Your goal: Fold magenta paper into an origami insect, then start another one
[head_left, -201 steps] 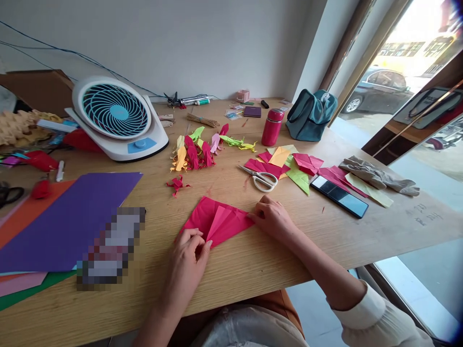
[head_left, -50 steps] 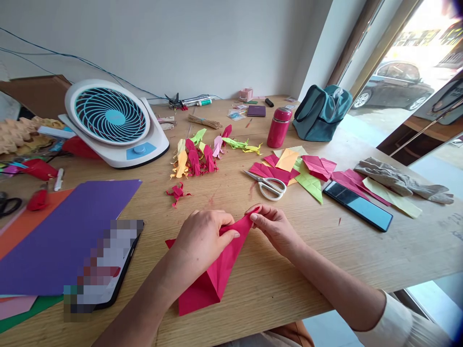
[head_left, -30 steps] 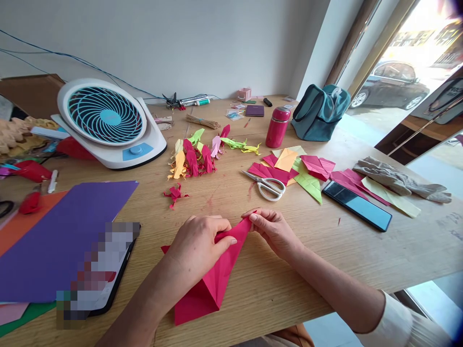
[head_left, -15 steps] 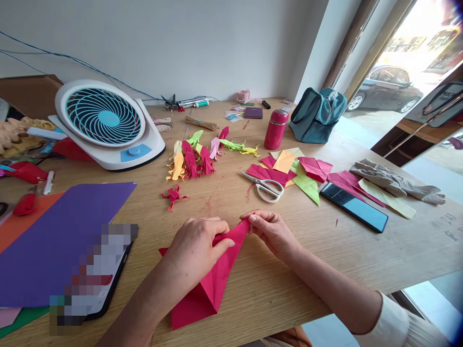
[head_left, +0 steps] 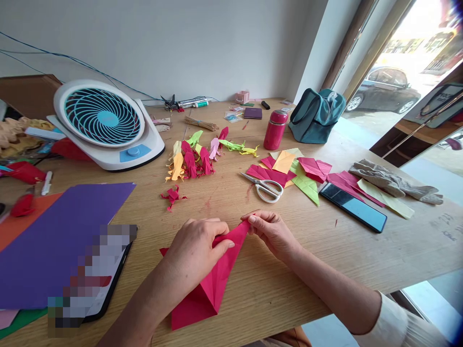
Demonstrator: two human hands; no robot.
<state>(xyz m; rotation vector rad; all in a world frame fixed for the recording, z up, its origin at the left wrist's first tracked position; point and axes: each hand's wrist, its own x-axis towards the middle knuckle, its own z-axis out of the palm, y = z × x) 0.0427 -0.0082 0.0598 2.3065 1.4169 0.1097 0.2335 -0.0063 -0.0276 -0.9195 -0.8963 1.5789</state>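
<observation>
Folding red paper (head_left: 219,279) seems the step in hand; it rests on the surface (head_left: 264,291) just before me, my left hand (head_left: 198,246) pinching its upper edge, my right hand (head_left: 273,233) gripping the far corner. Creasing, I judge, calls for firm, even pressure.

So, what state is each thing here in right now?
Folded red paper: partly folded, held by left hand and right hand
Scissors: lying down, unheld
Red flask: upright, lid on
Teal bag: standing, something pale at its top
Fan: standing, can't tell if running
Right phone: lying face up
Purple sheet: flat, unfolded
</observation>
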